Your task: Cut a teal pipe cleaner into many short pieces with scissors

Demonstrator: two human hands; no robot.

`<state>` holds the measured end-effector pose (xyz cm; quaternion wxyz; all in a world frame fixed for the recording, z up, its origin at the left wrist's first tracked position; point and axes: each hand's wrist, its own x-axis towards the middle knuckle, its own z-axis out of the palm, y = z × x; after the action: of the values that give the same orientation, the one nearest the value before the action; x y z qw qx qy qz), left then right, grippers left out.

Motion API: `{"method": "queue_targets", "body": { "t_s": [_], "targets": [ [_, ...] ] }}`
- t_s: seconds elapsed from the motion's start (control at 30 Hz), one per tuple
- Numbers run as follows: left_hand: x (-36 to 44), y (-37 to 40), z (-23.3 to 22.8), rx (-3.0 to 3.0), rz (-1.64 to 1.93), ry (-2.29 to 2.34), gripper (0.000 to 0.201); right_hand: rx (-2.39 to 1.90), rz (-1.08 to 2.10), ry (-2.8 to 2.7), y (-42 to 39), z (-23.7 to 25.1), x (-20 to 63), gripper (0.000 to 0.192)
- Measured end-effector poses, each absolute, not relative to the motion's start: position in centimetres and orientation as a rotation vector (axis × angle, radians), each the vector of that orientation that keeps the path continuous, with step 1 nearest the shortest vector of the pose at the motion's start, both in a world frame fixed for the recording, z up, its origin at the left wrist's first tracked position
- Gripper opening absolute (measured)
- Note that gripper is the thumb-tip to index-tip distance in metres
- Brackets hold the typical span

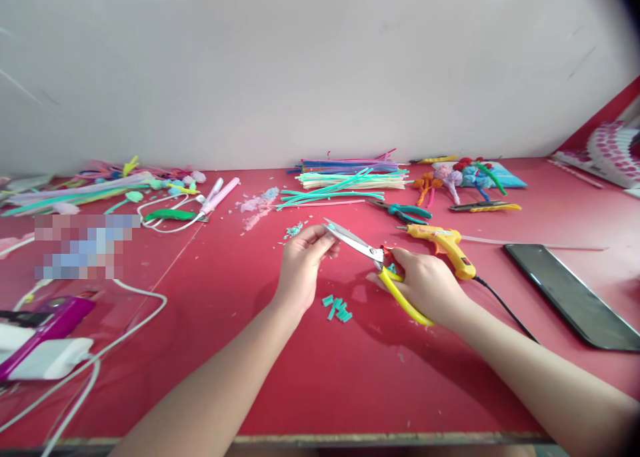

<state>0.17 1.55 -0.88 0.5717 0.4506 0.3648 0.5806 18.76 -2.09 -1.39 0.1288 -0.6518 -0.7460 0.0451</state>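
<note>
Gripping the scissors (385, 275), your right hand (425, 280) aims their blades leftward and away from you — up to your left hand (303, 260), which pinches a small teal piece (331, 226) beside the tips; loose teal bits (339, 308) lie nearer you.

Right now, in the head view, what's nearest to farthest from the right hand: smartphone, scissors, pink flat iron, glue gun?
1. Yellow-handled scissors: in the right hand.
2. Yellow glue gun: just beyond, slightly right.
3. Black smartphone: farther right.
4. Pink flat iron: far left.
</note>
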Motion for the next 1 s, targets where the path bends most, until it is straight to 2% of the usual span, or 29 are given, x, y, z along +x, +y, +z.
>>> {"method": "queue_targets", "body": {
  "t_s": [0.73,1.0],
  "targets": [
    [0.04,1.48,-0.77,1.117,1.365,0.853,0.01,-1.896,0.11,-2.174,-1.94,-1.72,19.11,0.04],
    [0.13,1.31,-0.6,1.234,1.325,0.943,0.01,-1.871,0.222,-2.076,-1.77,-1.76,19.23,0.033]
  ]
}}
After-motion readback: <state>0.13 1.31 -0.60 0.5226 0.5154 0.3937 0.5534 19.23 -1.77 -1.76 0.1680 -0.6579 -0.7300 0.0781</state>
